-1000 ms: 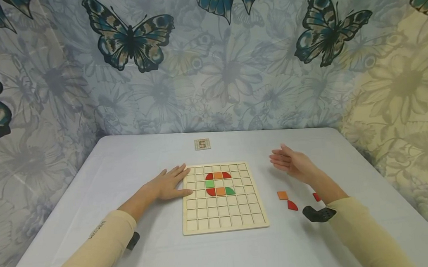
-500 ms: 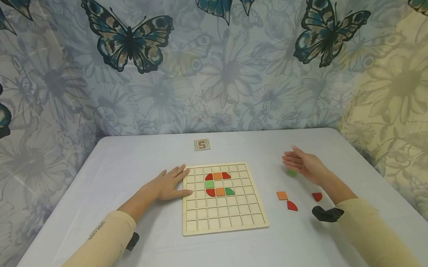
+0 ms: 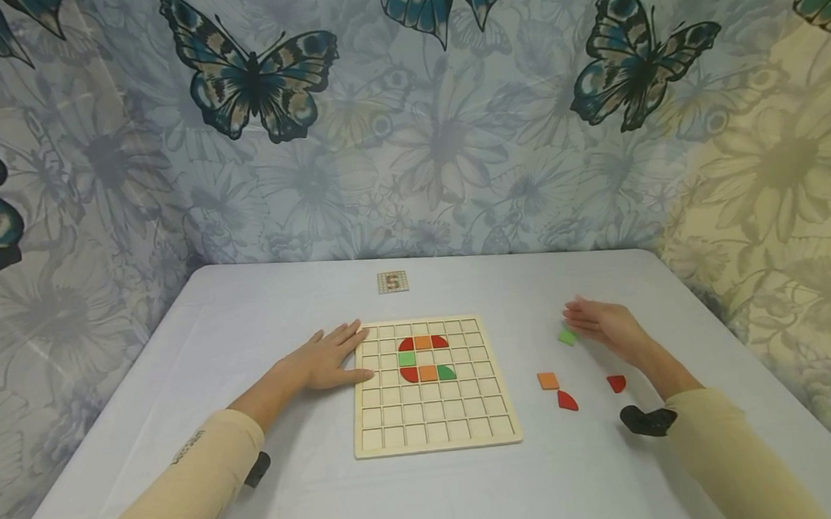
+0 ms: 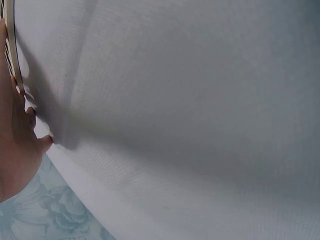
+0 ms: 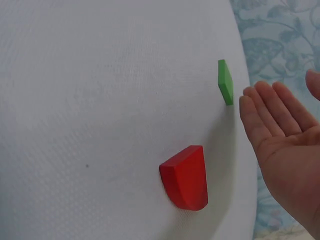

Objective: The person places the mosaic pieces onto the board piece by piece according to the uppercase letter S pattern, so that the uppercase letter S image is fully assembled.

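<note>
My left hand (image 3: 324, 360) rests with spread fingers on the left edge of a wooden grid board (image 3: 435, 410). Red quarter-round, orange square and green tiles sit in the board's upper cells; among them are a light green square (image 3: 407, 358) and a dark green quarter-round (image 3: 447, 372). To the right of the board my right hand (image 3: 606, 330) hovers with straight fingers, holding nothing. Just left of its fingertips a light green square tile (image 3: 566, 337) lies on the table. In the right wrist view the palm (image 5: 292, 160) shows beside that green tile (image 5: 225, 82) and a red quarter-round (image 5: 185, 178).
On the white table (image 3: 461, 497) an orange square tile (image 3: 549, 380) and a red quarter-round tile (image 3: 567, 400) lie right of the board. Another red tile (image 3: 616, 384) is nearer the right forearm. A small pattern card (image 3: 392, 282) lies behind the board.
My right hand has moved to the right and slightly nearer me, away from the board. The light green tile and the right-hand red tile now show fully. My left hand stays still.
</note>
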Tool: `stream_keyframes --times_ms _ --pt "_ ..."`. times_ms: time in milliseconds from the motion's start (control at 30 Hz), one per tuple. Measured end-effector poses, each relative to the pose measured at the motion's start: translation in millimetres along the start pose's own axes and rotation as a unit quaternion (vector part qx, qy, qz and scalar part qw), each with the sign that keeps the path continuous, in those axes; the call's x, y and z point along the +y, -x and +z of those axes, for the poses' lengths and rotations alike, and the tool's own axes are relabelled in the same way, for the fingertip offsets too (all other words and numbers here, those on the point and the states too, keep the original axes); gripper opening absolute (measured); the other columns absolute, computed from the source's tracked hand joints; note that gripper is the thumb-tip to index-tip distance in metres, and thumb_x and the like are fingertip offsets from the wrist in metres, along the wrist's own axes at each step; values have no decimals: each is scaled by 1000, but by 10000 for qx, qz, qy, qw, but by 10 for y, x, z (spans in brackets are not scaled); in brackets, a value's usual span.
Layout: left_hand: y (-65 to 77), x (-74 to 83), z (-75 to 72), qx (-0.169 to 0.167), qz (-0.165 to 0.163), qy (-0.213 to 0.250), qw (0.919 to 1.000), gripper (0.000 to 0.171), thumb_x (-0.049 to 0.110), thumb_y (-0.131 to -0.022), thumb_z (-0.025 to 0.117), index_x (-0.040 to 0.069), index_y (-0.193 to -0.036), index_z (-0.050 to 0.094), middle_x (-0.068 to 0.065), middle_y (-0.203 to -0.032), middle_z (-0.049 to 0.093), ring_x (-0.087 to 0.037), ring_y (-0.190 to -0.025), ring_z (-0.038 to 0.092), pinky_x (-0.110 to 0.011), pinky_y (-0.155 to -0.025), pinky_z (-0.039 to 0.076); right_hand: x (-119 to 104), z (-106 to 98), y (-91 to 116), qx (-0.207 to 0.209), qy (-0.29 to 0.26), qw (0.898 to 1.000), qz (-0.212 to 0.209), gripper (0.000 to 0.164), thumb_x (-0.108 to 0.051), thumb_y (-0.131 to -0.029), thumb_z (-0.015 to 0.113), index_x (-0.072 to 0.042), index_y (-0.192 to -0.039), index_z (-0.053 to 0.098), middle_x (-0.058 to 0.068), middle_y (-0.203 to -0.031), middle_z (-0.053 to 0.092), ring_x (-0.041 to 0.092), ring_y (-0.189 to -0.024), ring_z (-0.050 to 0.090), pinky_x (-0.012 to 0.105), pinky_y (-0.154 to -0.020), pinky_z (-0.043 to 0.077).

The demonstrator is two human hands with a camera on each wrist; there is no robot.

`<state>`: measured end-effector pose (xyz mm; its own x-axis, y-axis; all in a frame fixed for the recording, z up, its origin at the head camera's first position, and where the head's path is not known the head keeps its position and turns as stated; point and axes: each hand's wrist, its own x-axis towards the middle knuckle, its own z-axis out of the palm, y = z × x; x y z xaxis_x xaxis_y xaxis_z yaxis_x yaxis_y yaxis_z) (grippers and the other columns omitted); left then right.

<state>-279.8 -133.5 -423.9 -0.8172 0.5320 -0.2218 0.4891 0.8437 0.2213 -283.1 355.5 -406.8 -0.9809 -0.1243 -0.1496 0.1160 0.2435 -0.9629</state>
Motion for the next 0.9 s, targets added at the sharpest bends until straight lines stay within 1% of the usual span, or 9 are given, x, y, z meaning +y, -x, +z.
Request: stream_keyframes --times_ms 100,200,300,367,433,500,533,733,900 --pt "-4 -3 2 1 1 9 10000 88 68 -90 41 13 -154 16 -9 -159 9 -29 -144 9 -55 -112 8 52 -27 17 70 819 9966 -109 63 -34 -100 50 11 -142 35 27 -142 39 3 -111 54 21 -91 45" --pt "-6 -3 -1 15 20 23 10000 88 68 -90 41 13 -154 16 -9 -159 9 -29 -144 9 -55 -112 8 97 -54 32 130 1485 9884 -281 58 -29 -97 59 6 -140 42 24 -138 46 6 -114 53 16 -88 45" --pt "-5 -1 -4 23 41 29 10000 88 68 -90 41 13 -154 16 -9 -159 9 -29 -143 9 -56 -111 8 134 -62 40 157 1875 9810 -468 51 -19 -95 63 5 -137 47 23 -133 52 21 -118 55 17 -88 46" --pt "-6 -2 -3 23 43 25 10000 88 68 -90 41 14 -154 16 -9 -159 9 -29 -143 10 -56 -111 9 151 -51 43 176 2122 9754 -574 49 -14 -93 64 5 -136 48 23 -130 54 31 -119 54 22 -89 47" --pt "-11 -8 2 14 36 14 10000 88 69 -90 41 14 -154 16 -9 -159 8 -29 -143 9 -56 -111 9 164 -32 46 198 2319 9702 -678 47 -10 -92 65 5 -134 50 24 -129 55 36 -119 52 30 -90 48" --pt "-17 -14 8 11 28 -2 10000 89 69 -90 40 14 -154 16 -9 -159 8 -29 -144 9 -56 -111 9 173 -12 47 232 2505 9646 -797 46 -8 -91 66 6 -133 51 24 -128 56 38 -118 52 34 -90 49" --pt "-19 -17 10 12 25 -6 10000 89 69 -90 40 14 -154 16 -9 -159 8 -29 -144 9 -56 -111 9 176 -3 47 237 2521 9637 -844 46 -6 -90 66 6 -132 52 24 -127 56 39 -118 52 36 -89 49" --pt "-6 -6 -2 9 17 17 10000 88 68 -90 41 14 -154 16 -9 -159 9 -29 -144 9 -57 -111 9 188 29 46 257 2771 9555 -979 44 -3 -87 68 7 -128 56 25 -124 58 39 -114 54 36 -86 51" --pt "0 4 -8 11 28 29 10000 88 67 -90 42 13 -154 15 -9 -159 9 -29 -143 10 -57 -111 9 186 41 33 230 2995 9486 -1000 40 -4 -87 69 6 -124 59 24 -119 60 39 -110 56 43 -87 51"
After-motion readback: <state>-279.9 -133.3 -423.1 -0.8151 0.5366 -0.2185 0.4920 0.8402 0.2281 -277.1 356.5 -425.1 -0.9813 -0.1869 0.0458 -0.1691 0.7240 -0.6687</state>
